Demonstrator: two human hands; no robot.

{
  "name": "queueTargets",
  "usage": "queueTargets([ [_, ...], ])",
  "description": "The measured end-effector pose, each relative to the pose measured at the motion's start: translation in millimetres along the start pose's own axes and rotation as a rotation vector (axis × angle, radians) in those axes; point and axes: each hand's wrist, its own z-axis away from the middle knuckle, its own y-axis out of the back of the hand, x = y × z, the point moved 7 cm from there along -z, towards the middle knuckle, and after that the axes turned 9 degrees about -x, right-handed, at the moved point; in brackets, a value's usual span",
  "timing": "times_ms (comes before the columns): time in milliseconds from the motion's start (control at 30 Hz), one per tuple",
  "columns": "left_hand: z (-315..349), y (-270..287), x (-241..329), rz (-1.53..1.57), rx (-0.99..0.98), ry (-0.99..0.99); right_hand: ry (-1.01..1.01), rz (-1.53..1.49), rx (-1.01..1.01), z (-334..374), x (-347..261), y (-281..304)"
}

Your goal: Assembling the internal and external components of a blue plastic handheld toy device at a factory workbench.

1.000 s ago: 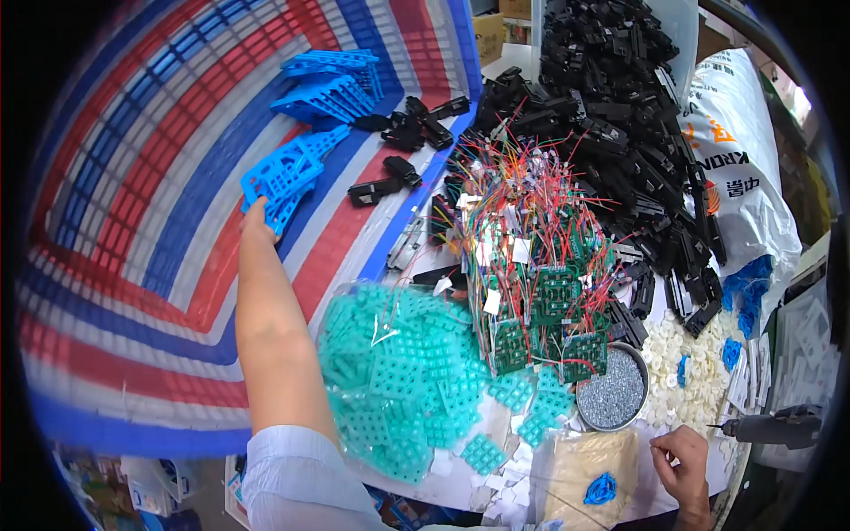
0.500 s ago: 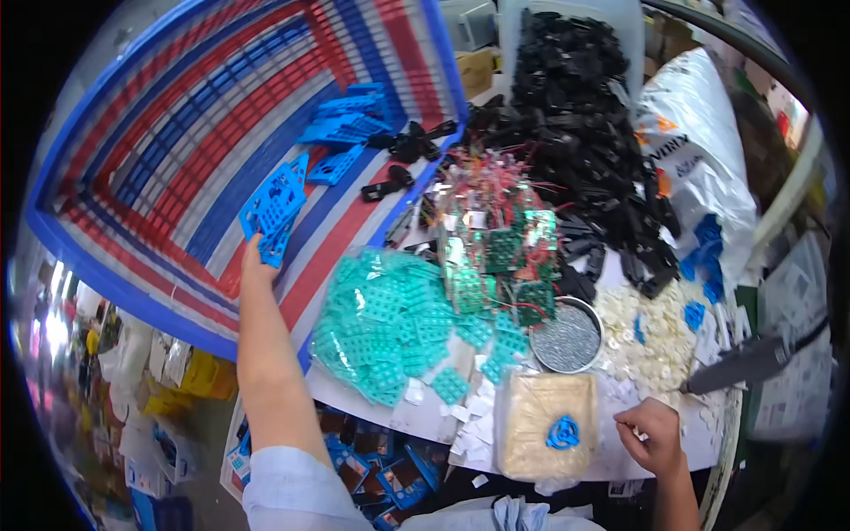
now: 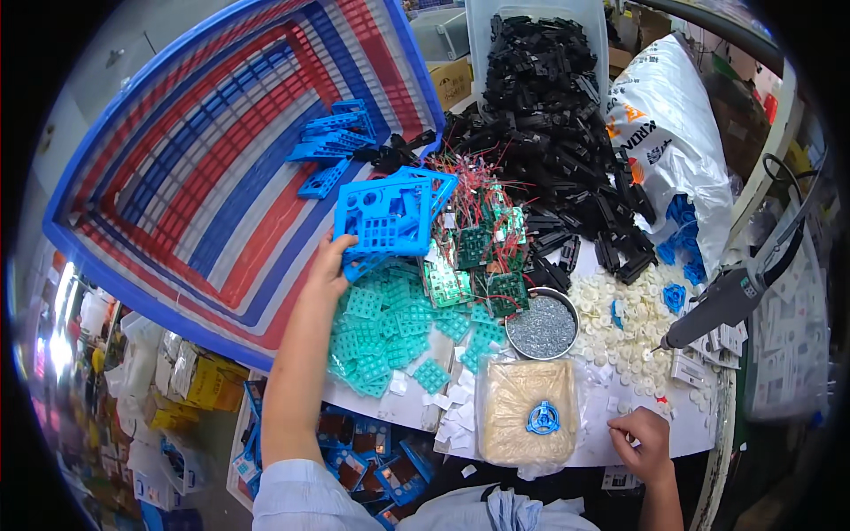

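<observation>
My left hand (image 3: pixel 329 264) grips several blue plastic housings (image 3: pixel 385 221) by their near-left edge. These are flat casings with a grid of square openings and round holes, held above the circuit boards (image 3: pixel 450 281) and the teal rubber keypads (image 3: pixel 367 332). My right hand (image 3: pixel 642 442) is closed, fingers curled, at the table's front right. Whether anything is inside it stays hidden. Beside it lies a plastic-wrapped tan pad (image 3: pixel 509 389) with a small round blue plastic part (image 3: pixel 544 418) on top.
A striped basket (image 3: pixel 252 234) at left holds more blue housings (image 3: pixel 332 142). Black plastic parts (image 3: pixel 567 133) are heaped at the back. A round tin of screws (image 3: pixel 542 327) stands mid-table. White round pieces (image 3: pixel 629 310), an electric screwdriver (image 3: pixel 722 310) and a white sack (image 3: pixel 668 133) are at right.
My left hand has moved right with the blue housings, from over the basket to above the keypads and circuit boards. The right hand has stayed about where it was. The view has shifted slightly.
</observation>
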Motion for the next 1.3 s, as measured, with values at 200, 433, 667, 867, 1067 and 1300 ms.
queueTargets([
  [200, -13.6, 20.2, 5.1, 0.196, 0.128, -0.095, 0.140, -0.021, -0.051, -39.7, -25.8, -12.3],
  [433, -22.1, 150.3, 40.3, 0.290, 0.357, -0.198, 0.190, -0.019, -0.124, -65.6, -28.0, -27.4],
  [667, 58.7, 247.0, -5.0, 0.080, 0.828, -0.025, 0.209, -0.037, -0.157, -85.3, -21.4, -36.5],
  [867, 74.3, 247.1, 26.5, -0.645, 0.947, 0.310, 0.293, -0.094, -0.191, -104.3, -32.3, -49.0],
  [1067, 111.4, 214.1, 77.9, -0.815, 0.937, -0.040, 0.350, -0.130, -0.192, -102.9, -46.2, -51.7],
  [1300, 157.5, -40.0, 37.2, -0.344, 0.255, -0.311, 0.184, -0.251, -0.209, -111.3, -47.0, -53.2],
])
